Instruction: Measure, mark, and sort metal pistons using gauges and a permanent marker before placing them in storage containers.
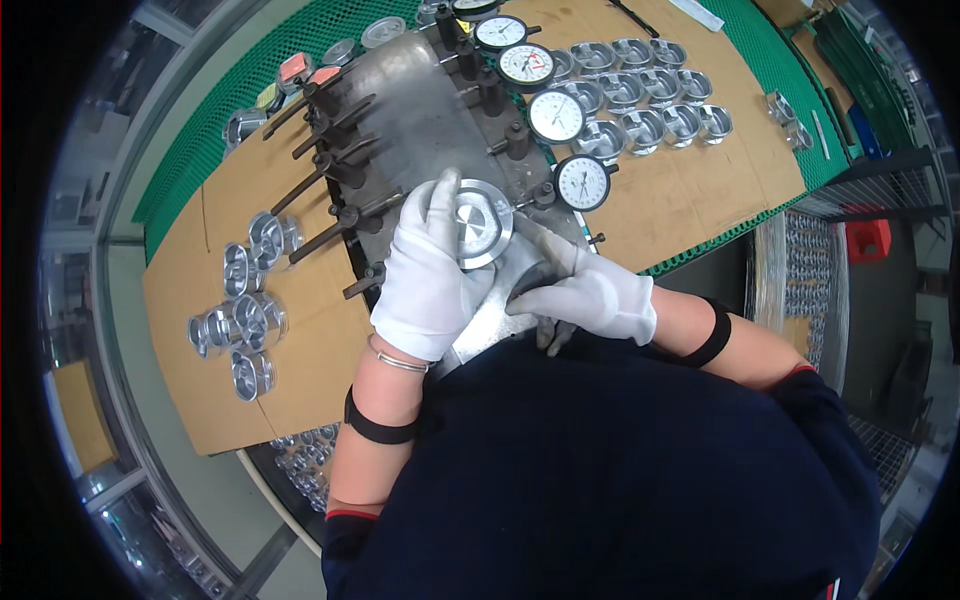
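Note:
A shiny silver piston [484, 226] is held over the near end of a dark metal gauge plate [425, 125], its round, ringed crown facing up. My left hand [428, 272], in a white glove, is closed along the piston's left edge. From the right, my gloved right hand [590, 292] curls round its lower right side, where a grey curved part shows. The palm side of the right hand is hidden. Close by on the right stands a dial gauge [582, 182], one of several with white faces along the plate's right side.
Several pistons [645, 128] stand in rows on the brown board [690, 205] at right. More pistons [262, 320] form a loose group at left. Dark rods and clamps [322, 165] stick out from the plate's left side. Beyond lies green matting [175, 180]; a red bin [868, 240] sits far right.

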### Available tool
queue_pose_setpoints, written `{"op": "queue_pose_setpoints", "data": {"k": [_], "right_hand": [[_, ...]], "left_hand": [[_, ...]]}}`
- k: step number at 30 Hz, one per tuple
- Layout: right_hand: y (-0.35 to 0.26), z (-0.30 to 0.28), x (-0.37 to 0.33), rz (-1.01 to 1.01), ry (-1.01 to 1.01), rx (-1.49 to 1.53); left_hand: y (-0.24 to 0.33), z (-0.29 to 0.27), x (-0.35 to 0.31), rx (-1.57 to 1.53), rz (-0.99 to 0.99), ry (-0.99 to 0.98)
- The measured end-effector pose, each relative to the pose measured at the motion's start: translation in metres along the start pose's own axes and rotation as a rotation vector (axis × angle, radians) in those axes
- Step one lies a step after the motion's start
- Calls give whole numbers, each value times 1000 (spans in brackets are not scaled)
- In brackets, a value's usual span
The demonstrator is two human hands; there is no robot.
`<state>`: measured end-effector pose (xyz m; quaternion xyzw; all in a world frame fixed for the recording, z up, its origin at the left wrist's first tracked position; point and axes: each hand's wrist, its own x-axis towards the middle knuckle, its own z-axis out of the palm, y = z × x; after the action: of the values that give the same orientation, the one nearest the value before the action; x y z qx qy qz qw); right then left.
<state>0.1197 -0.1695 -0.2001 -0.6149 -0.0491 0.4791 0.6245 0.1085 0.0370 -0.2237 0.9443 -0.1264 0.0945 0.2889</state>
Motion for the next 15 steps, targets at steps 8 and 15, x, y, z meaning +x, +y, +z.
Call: {"op": "queue_pose_setpoints", "data": {"k": [8, 15], "right_hand": [[8, -3, 8, -41, 32, -177], [2, -4, 2, 5, 61, -209]], "left_hand": [[0, 0, 0, 11, -26, 9], [6, 2, 2, 10, 6, 50]]}}
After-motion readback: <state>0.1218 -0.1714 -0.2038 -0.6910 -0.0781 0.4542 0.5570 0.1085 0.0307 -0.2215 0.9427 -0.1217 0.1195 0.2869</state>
